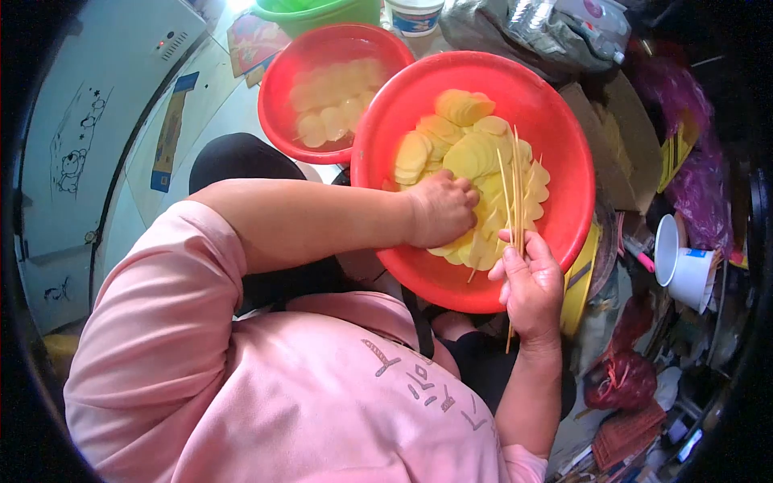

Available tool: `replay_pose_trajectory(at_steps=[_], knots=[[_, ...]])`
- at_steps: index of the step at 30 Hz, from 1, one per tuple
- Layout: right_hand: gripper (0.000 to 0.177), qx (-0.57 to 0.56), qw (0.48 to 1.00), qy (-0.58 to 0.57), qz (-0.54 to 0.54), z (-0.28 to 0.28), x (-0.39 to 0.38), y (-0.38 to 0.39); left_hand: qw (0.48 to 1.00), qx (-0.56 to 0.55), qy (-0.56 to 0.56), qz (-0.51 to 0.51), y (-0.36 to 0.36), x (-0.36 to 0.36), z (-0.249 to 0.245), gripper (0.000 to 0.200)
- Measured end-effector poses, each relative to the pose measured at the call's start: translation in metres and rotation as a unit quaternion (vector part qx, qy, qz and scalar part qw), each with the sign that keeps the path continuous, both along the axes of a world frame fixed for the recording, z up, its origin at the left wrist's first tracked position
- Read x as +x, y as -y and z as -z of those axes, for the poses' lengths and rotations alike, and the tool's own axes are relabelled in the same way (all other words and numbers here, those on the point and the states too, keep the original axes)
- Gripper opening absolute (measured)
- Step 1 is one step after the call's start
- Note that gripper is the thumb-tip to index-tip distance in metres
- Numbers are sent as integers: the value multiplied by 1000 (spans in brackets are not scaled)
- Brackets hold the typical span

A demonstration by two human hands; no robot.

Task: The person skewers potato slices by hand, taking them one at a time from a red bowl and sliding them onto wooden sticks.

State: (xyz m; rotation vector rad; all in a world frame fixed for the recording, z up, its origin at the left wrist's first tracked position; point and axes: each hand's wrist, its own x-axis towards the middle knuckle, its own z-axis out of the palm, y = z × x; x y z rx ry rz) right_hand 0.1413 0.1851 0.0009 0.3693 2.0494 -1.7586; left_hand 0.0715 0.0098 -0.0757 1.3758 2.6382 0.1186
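A large red basin (555, 129) in front of me holds many thin yellow potato slices (463, 145). My left hand (441, 211) reaches into the basin and rests on the slices, fingers curled down among them; what it grips is hidden. My right hand (531, 286) is closed around a bundle of thin bamboo skewers (513, 193), which point upward over the slices at the basin's near right side.
A second red basin (278, 80) with pale slices in water stands behind the first. A green tub (318, 12) and a white tub (412, 14) sit further back. White plastic cups (680, 262), bags and clutter fill the right side. A white appliance (105, 72) stands left.
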Motion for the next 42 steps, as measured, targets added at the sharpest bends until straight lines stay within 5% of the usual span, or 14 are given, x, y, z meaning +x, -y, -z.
replay_pose_trajectory(at_steps=[6,8,10,12,19,23,26,28,29,30,32,33,35,42], knots=[[20,2,1000,-6,-8,1,0,-2,998,-8,50,-22,-3,-9,-6,15],[20,15,1000,-15,20,1,2,-2,935,58,296,-185,-1,-24,-16,16],[20,7,1000,-17,23,5,4,-5,878,191,361,-250,9,-43,-20,20],[20,-1,1000,-18,23,4,3,-7,820,182,447,-307,13,-56,-28,19],[20,-27,999,6,19,1,2,-3,978,15,110,-174,12,-44,-17,18],[20,-28,999,12,15,4,2,-3,981,22,53,-183,15,-45,-16,19],[22,-31,999,15,16,6,3,-2,964,0,145,-223,15,-56,-40,20],[23,-40,999,15,16,4,3,0,888,177,281,-317,16,-67,-42,17],[24,-49,999,15,14,2,3,0,786,259,421,-372,16,-69,-41,9],[24,-49,999,14,14,1,2,0,786,260,420,-371,15,-70,-40,9],[22,-92,995,22,24,0,2,0,585,434,553,-405,11,-68,-41,11],[22,-92,995,21,24,0,2,0,585,434,552,-405,9,-67,-43,11],[19,-114,992,26,50,0,1,0,464,518,572,-435,7,-65,-48,12],[16,-129,990,31,56,-1,1,-2,448,554,559,-425,9,-67,-48,16]])
